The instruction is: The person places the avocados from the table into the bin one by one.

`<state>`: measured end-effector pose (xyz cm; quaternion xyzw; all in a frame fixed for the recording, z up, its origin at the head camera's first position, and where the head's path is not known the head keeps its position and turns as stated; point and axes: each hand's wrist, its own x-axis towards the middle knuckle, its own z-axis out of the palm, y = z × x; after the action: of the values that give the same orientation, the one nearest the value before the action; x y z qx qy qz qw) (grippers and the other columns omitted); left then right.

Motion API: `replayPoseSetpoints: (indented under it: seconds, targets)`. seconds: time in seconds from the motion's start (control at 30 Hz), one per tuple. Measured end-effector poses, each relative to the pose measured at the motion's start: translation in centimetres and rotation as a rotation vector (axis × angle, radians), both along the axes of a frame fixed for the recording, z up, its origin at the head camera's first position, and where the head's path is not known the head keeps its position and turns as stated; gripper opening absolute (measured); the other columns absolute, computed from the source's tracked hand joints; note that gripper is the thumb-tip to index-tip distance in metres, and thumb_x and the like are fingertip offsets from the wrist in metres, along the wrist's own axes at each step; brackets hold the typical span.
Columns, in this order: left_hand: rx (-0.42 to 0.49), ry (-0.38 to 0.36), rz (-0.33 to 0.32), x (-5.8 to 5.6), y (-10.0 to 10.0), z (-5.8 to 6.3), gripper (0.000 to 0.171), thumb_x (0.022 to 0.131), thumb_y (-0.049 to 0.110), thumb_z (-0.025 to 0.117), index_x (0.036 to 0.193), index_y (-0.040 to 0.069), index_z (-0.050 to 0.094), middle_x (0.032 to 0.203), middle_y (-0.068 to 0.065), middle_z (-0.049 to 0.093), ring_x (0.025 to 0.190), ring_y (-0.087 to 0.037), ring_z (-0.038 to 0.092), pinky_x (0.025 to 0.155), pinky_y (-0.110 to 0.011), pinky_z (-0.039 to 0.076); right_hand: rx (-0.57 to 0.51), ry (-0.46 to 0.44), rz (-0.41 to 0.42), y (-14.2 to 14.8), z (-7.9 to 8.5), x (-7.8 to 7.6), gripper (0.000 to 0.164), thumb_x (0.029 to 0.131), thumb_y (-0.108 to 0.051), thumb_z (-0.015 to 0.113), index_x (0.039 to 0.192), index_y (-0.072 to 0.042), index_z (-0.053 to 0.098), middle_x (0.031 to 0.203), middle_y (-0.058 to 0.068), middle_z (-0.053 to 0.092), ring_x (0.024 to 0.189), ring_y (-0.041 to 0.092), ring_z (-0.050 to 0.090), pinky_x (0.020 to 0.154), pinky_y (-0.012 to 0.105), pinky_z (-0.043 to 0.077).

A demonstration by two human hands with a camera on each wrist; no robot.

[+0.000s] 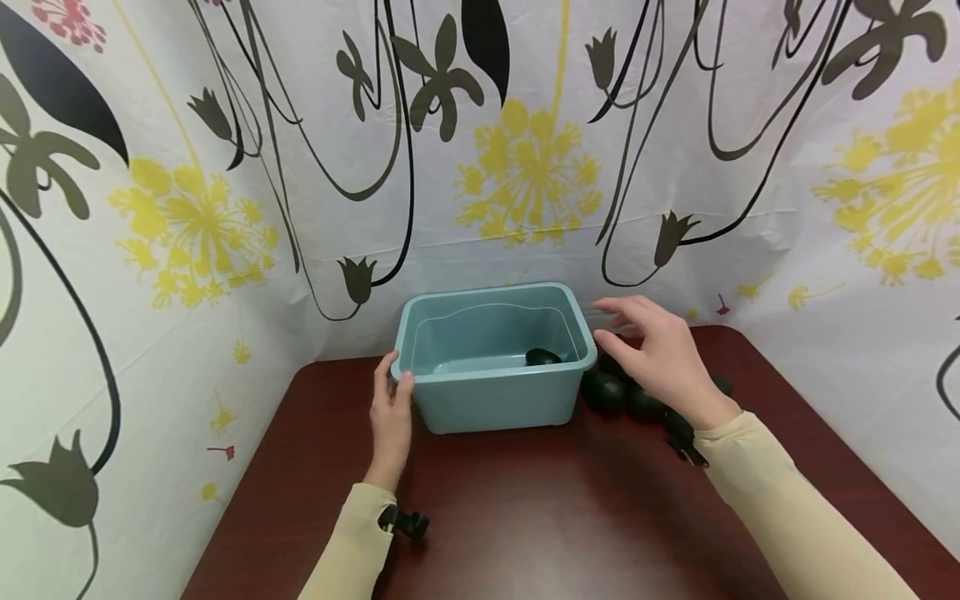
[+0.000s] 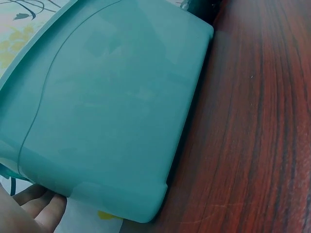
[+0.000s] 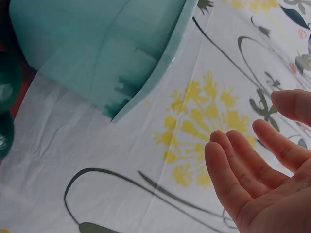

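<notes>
A light blue-green plastic bin [image 1: 495, 404] stands on the table, its opening facing up. My left hand [image 1: 392, 425] holds the bin's left end, with the thumb at the front rim and the fingers along the side. In the left wrist view those fingers [image 2: 52, 208] curl in beside the bin's wall. One dark green, avocado-like thing [image 1: 542, 357] lies inside, toward the right. My right hand [image 1: 663, 354] hovers just off the bin's right rim, fingers apart and holding nothing. Beneath it, several similar dark green rounded things [image 1: 603, 392] lie beside the bin, partly hidden by the hand.
The dark red-brown wooden table [image 1: 525, 517] extends in front of the bin. A white cloth [image 1: 465, 208] with printed flowers hangs close behind and around the table. Small black devices [image 1: 405, 522] are strapped to both wrists.
</notes>
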<state>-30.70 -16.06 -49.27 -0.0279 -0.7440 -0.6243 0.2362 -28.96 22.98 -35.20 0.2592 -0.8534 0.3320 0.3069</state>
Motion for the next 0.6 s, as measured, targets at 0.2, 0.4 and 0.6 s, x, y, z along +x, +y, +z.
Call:
replayPoseSetpoints:
  seconds: [0.2, 0.4, 0.6]
  targets:
    - [-0.007, -0.016, 0.008, 0.1, 0.0, 0.2, 0.05, 0.099, 0.056, 0.055, 0.147, 0.047, 0.042, 0.138, -0.009, 0.056, 0.118, -0.02, 0.056, 0.095, -0.053, 0.046, -0.041, -0.089, -0.044, 1.3, -1.6, -0.3, 0.039, 0.095, -0.025, 0.072, 0.133, -0.024, 0.064, 0.124, -0.005, 0.062, 0.1, 0.017, 0.067, 0.08, 0.039, 0.056]
    - [-0.001, -0.023, -0.006, 0.2, 0.0, 0.3, 0.051, 0.1, 0.056, 0.054, 0.148, 0.046, 0.041, 0.142, -0.011, 0.053, 0.12, -0.02, 0.054, 0.097, -0.054, 0.045, -0.072, -0.212, -0.085, 2.1, -3.7, -0.8, 0.043, 0.095, -0.031, 0.071, 0.136, -0.022, 0.061, 0.127, 0.002, 0.062, 0.101, 0.022, 0.067, 0.083, 0.044, 0.056]
    - [0.014, -0.021, -0.01, 0.1, 0.1, 0.2, 0.05, 0.1, 0.056, 0.054, 0.147, 0.047, 0.041, 0.145, -0.011, 0.051, 0.122, -0.019, 0.054, 0.1, -0.053, 0.044, -0.071, -0.293, -0.119, 2.6, -5.3, -1.6, 0.047, 0.096, -0.033, 0.071, 0.139, -0.018, 0.059, 0.126, 0.01, 0.062, 0.102, 0.028, 0.067, 0.084, 0.053, 0.053]
